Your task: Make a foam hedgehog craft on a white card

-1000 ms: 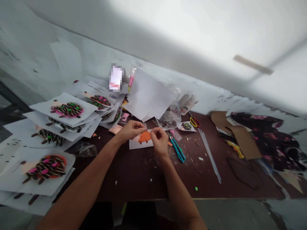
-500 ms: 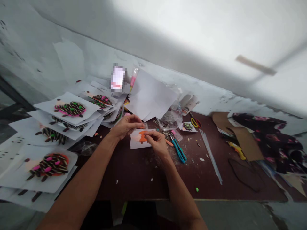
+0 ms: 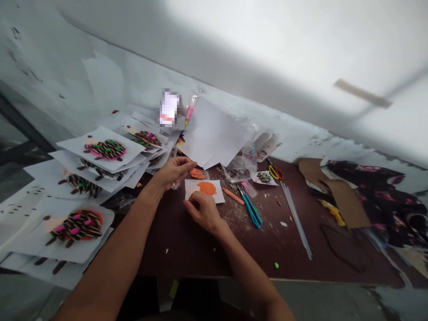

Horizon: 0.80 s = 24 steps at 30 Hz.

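Note:
A small white card (image 3: 219,196) lies on the dark red table, with a flat orange clay shape (image 3: 206,188) on it. My right hand (image 3: 203,211) is over the card's lower left edge, its thumb and fingers curled; whether anything is between them is hidden. Just left of the card my left hand (image 3: 174,173) is raised with thumb and fingers pressed together; what they hold, if anything, is too small to tell. Beyond the card sits a lump of orange clay (image 3: 198,174) on clear plastic. An orange tool (image 3: 233,196) lies right of the card.
Stacked sheets with hedgehog pictures (image 3: 102,147) fill the left. Teal-handled pliers (image 3: 251,211), scissors (image 3: 276,172), clear sticks (image 3: 297,220) and a yellow glue gun (image 3: 332,212) lie to the right. A lit phone (image 3: 169,108) leans at the back.
My right hand has moved down and left, off the orange shape, uncovering more of it. My left hand has shifted slightly left of the orange lump, which now shows. The view has shifted a little.

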### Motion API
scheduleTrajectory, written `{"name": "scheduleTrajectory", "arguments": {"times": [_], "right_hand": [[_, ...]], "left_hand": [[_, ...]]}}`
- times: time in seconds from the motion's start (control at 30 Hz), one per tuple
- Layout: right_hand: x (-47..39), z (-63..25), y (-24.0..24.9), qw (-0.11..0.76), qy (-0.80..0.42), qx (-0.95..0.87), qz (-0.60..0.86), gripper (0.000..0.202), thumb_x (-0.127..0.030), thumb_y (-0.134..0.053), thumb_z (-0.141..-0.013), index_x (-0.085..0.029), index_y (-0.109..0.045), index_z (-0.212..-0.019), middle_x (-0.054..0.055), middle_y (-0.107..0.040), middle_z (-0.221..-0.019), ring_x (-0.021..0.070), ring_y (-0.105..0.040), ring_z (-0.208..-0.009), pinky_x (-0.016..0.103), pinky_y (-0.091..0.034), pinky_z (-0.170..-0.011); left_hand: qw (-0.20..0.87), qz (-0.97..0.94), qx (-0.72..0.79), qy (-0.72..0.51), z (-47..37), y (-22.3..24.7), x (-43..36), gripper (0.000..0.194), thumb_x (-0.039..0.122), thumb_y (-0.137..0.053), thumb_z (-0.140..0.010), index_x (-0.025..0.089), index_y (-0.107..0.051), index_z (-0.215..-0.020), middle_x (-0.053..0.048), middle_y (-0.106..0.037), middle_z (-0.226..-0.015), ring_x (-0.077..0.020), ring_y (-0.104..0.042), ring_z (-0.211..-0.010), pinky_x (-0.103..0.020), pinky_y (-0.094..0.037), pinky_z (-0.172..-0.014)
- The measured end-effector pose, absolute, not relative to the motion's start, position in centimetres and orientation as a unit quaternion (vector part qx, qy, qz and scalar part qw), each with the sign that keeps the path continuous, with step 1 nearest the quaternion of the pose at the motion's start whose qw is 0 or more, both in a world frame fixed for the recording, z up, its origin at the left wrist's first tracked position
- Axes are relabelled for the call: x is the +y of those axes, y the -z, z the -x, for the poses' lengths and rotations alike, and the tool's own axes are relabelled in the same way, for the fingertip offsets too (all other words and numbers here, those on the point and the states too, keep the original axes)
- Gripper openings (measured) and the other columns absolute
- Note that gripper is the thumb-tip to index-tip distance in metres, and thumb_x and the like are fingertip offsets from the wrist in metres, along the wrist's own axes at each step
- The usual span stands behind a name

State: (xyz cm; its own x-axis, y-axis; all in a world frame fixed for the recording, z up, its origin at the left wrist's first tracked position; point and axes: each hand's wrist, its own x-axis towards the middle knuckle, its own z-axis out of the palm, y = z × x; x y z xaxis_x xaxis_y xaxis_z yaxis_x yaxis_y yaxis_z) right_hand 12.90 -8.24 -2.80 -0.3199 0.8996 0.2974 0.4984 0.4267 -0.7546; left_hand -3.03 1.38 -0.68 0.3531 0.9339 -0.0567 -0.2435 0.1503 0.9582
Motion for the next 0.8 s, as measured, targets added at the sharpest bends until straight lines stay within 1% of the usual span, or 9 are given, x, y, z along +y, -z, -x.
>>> {"name": "scheduleTrajectory", "arguments": {"times": [0.1, 0.23, 0.3, 0.37, 0.43, 0.53, 0.63, 0.7, 0.8], "right_hand": [[-8.2, -12.4, 3.2, 0.351, -0.265, -0.778, 0.448, 0.010, -0.020, -0.065, -0.090, -0.023, -0.067, -0.081, 0.001, -0.063, -0.080, 0.0144, -0.055, -0.070, 0.026, -0.041, -0.066], [-7.8, -11.9, 2.9, 0.284, -0.214, -0.819, 0.450, 0.014, -0.021, -0.060, -0.097, -0.024, -0.073, -0.094, 0.004, -0.067, -0.090, 0.0155, -0.059, -0.076, 0.027, -0.043, -0.070], [-7.6, -11.4, 2.3, 0.220, -0.175, -0.842, 0.461, 0.016, -0.027, -0.059, -0.099, -0.022, -0.072, -0.093, 0.005, -0.067, -0.090, 0.0156, -0.059, -0.077, 0.027, -0.041, -0.069], [-7.4, -10.8, 1.8, 0.160, -0.145, -0.856, 0.469, 0.020, -0.032, -0.060, -0.100, -0.019, -0.071, -0.089, 0.005, -0.067, -0.088, 0.0153, -0.059, -0.076, 0.027, -0.040, -0.067], [-7.2, -10.1, 1.5, 0.131, -0.133, -0.864, 0.468, 0.020, -0.034, -0.062, -0.099, -0.019, -0.070, -0.088, 0.004, -0.067, -0.089, 0.0154, -0.060, -0.077, 0.026, -0.040, -0.067], [-7.3, -9.4, 1.9, 0.144, -0.144, -0.870, 0.449, 0.010, -0.027, -0.064, -0.096, -0.021, -0.071, -0.100, 0.005, -0.069, -0.100, 0.0165, -0.063, -0.086, 0.025, -0.043, -0.070], [-7.5, -9.4, 2.7, 0.170, -0.171, -0.869, 0.433, 0.018, -0.020, -0.061, -0.096, -0.023, -0.072, -0.110, 0.005, -0.068, -0.107, 0.0167, -0.064, -0.091, 0.025, -0.046, -0.075], [-7.6, -9.7, 3.2, 0.185, -0.188, -0.862, 0.433, 0.018, -0.019, -0.061, -0.095, -0.023, -0.072, -0.109, 0.005, -0.069, -0.105, 0.0162, -0.065, -0.091, 0.025, -0.047, -0.077], [-7.6, -10.1, 3.5, 0.212, -0.201, -0.853, 0.432, 0.012, -0.021, -0.061, -0.096, -0.022, -0.073, -0.099, 0.004, -0.069, -0.095, 0.0148, -0.064, -0.084, 0.024, -0.046, -0.074]], "left_hand": [[0.660, -0.480, 0.371, -0.443, 3.3, 0.4, 1.4, 0.042, 0.044, -0.088, -0.063, 0.014, -0.061, -0.075, 0.005, -0.057, -0.058, -0.0004, -0.030, -0.036, -0.016, -0.019, -0.032], [0.657, -0.482, 0.366, -0.450, 3.5, 0.3, 1.5, 0.038, 0.047, -0.079, -0.072, 0.012, -0.064, -0.078, 0.000, -0.065, -0.067, 0.0000, -0.028, -0.036, -0.018, -0.018, -0.032], [0.657, -0.481, 0.364, -0.452, 3.5, 0.4, 1.6, 0.039, 0.048, -0.078, -0.072, 0.014, -0.061, -0.074, 0.002, -0.062, -0.065, -0.0001, -0.027, -0.036, -0.018, -0.017, -0.033], [0.657, -0.473, 0.363, -0.461, 3.5, 0.5, 1.6, 0.041, 0.048, -0.081, -0.069, 0.016, -0.057, -0.070, 0.006, -0.054, -0.058, -0.0003, -0.026, -0.036, -0.017, -0.015, -0.033], [0.657, -0.467, 0.358, -0.472, 3.6, 0.6, 1.6, 0.042, 0.048, -0.083, -0.067, 0.016, -0.056, -0.069, 0.008, -0.050, -0.055, -0.0002, -0.026, -0.036, -0.017, -0.014, -0.034], [0.654, -0.476, 0.355, -0.467, 3.8, 0.7, 1.7, 0.039, 0.048, -0.083, -0.067, 0.014, -0.062, -0.071, 0.004, -0.059, -0.063, 0.0004, -0.028, -0.037, -0.019, -0.013, -0.035], [0.652, -0.479, 0.373, -0.455, 3.9, 0.7, 1.7, 0.037, 0.043, -0.085, -0.064, 0.013, -0.071, -0.081, 0.002, -0.064, -0.066, -0.0001, -0.028, -0.038, -0.019, -0.015, -0.036], [0.652, -0.471, 0.390, -0.448, 3.9, 0.7, 1.6, 0.039, 0.039, -0.087, -0.059, 0.014, -0.073, -0.086, 0.004, -0.062, -0.062, -0.0011, -0.029, -0.039, -0.019, -0.018, -0.037], [0.654, -0.463, 0.404, -0.441, 3.7, 0.6, 1.5, 0.041, 0.039, -0.088, -0.058, 0.014, -0.072, -0.087, 0.004, -0.060, -0.059, -0.0022, -0.031, -0.040, -0.019, -0.020, -0.037]]}}
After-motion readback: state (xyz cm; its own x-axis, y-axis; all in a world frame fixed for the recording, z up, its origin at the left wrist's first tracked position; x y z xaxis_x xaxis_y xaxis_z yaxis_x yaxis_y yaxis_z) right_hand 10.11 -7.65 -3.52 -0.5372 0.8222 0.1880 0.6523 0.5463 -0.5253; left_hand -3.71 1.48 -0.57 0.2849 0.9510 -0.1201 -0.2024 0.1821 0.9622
